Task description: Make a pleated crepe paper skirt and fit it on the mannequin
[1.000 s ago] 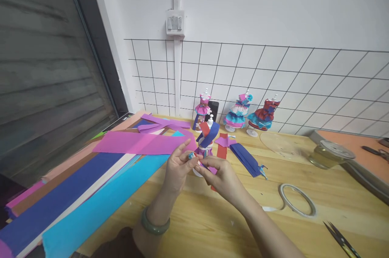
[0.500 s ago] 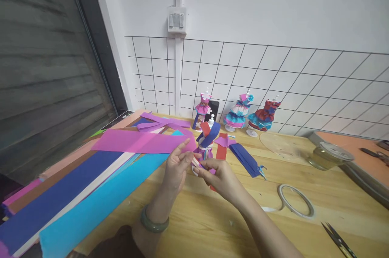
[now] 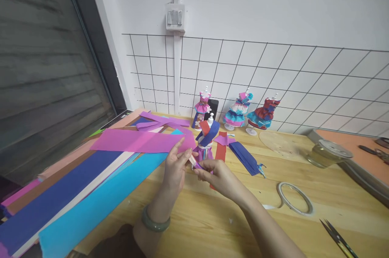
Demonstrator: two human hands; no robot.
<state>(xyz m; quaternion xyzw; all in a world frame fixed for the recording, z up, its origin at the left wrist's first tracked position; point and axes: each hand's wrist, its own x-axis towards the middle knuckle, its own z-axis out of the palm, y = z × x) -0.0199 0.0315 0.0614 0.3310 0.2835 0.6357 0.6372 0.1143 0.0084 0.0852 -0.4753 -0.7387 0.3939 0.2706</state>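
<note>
My left hand, with a bangle on its wrist, pinches one end of a small purple-and-white strip. At its other end, the thumb and fingers of my right hand are closed on the strip. Right behind the fingers stands a miniature dress form with red and blue bands crossed over its chest and a purple skirt. My hands hide its base and part of the skirt. A red crepe paper strip lies beside it, partly behind my right hand.
Long crepe paper sheets cover the table's left side. Three dressed forms, including a red-and-blue one, stand by the wall. Folded blue paper, a tape roll, pointed scissors and a clear round container lie rightward.
My fingers have shifted slightly on the strip, and more of its white part shows between them. The whole view has tilted a little; the other things lie as before.
</note>
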